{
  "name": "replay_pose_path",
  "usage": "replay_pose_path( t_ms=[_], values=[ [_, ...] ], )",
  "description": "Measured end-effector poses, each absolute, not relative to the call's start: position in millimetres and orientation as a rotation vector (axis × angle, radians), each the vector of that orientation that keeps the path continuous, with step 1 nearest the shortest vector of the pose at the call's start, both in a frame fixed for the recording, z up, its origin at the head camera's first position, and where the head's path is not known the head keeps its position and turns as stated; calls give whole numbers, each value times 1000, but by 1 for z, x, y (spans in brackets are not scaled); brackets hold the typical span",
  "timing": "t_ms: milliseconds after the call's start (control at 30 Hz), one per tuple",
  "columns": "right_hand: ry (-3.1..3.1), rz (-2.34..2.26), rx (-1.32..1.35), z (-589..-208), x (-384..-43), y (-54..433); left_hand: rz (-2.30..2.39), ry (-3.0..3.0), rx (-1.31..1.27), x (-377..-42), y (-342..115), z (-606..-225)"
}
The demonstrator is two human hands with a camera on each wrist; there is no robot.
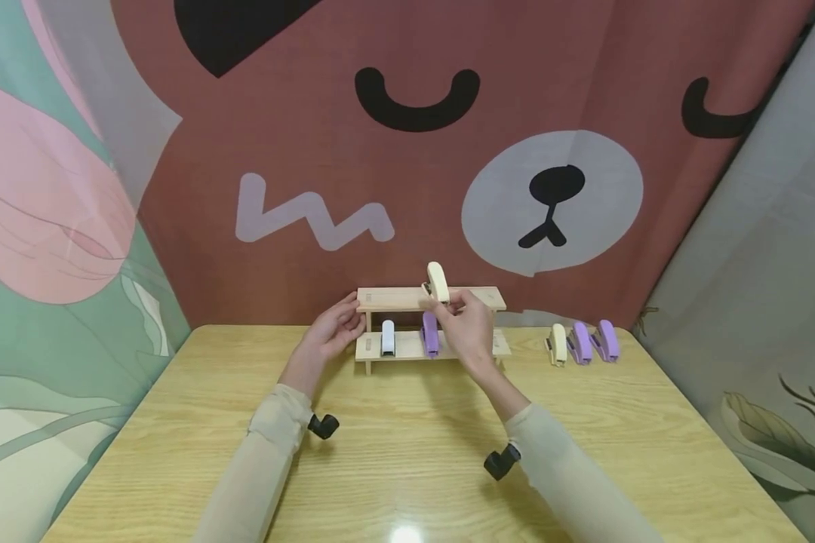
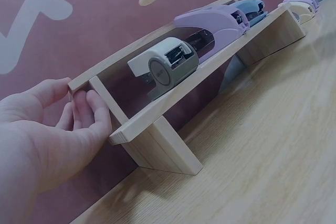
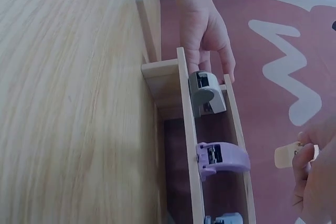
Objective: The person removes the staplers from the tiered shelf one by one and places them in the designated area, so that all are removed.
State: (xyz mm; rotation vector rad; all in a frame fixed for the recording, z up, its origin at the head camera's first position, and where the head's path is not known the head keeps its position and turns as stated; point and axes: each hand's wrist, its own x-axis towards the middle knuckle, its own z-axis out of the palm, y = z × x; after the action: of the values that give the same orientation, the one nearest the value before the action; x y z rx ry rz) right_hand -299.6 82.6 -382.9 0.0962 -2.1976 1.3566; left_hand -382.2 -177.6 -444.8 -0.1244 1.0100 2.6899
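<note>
My right hand (image 1: 472,332) pinches a cream stapler (image 1: 438,280) between thumb and fingers, over the upper board of a small two-tier wooden shelf (image 1: 394,299). At the shelf's left end my left hand (image 1: 329,328) grips the upper board; in the left wrist view its thumb lies at the board's corner and the fingers curl against the side. On the lower tier a white-and-grey stapler (image 2: 170,65) stands on the left and a purple stapler (image 1: 430,334) in the middle. A blue stapler (image 2: 251,10) beyond them is hidden behind my right hand in the head view.
To the right of the shelf, a cream stapler (image 1: 557,345) and two purple staplers (image 1: 607,341) stand in a row on the wooden table (image 1: 380,445). A curtain printed with a bear face (image 1: 553,204) hangs close behind the shelf.
</note>
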Motion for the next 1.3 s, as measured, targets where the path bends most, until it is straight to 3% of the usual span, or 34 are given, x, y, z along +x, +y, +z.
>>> replay_pose_path(
  t_ms=[1300],
  values=[
    [-2285, 1274, -42, -423, -285, 197, 2693, 1017, -154, -384, -176, -449]
  ],
)
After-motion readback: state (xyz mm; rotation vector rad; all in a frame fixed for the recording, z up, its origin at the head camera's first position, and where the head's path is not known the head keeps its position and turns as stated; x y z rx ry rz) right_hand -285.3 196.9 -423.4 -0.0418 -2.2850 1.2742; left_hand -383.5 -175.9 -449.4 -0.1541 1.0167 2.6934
